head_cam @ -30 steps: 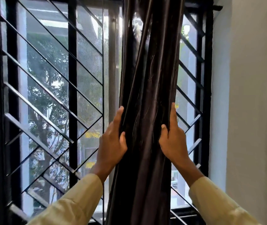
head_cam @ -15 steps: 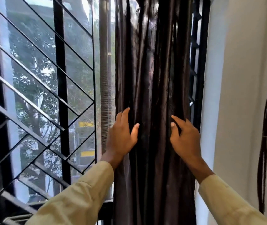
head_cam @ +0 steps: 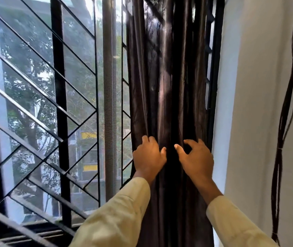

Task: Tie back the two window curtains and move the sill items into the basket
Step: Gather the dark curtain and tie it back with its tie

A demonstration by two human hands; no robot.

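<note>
Fingers (head_cam: pixel 151 142) of the left hand (head_cam: pixel 149 157) are bent over, their tips sunk into a fold of the dark brown satin curtain (head_cam: pixel 167 86), so this hand grips the cloth. Its thumb lies out to the right against the fabric. Just beside them, the fingers (head_cam: pixel 193 143) of the right hand (head_cam: pixel 198 162) are hooked like a claw on the same curtain. The thumb stretches toward the left hand, with a dark patch of cloth showing between thumb and forefinger. I cannot tell whether a fold is truly pinched there. The two hands are near each other but apart, with a narrow band of curtain between the thumbs.

The curtain hangs gathered in tight upright pleats, rising above the fingers to the top of the view and falling below them past both wrists. A pale yellow left sleeve (head_cam: pixel 117 216) and a matching right sleeve (head_cam: pixel 234 223) come up from below the fingers.

Left of the fingers stands a grey upright strip of mesh screen (head_cam: pixel 109 104). Further left is the black metal window grille (head_cam: pixel 58 104) with its slanted bars. Through the glass beyond it show green trees (head_cam: pixel 26 90) and a building with yellow panels (head_cam: pixel 88 135). Just right of the right-hand fingers a black window frame edge (head_cam: pixel 217 68) shows beside the curtain, followed by a white plaster wall (head_cam: pixel 259 104). Well to the right of the fingers a bundle of thin dark cords (head_cam: pixel 284 113) hangs down that wall.
</note>
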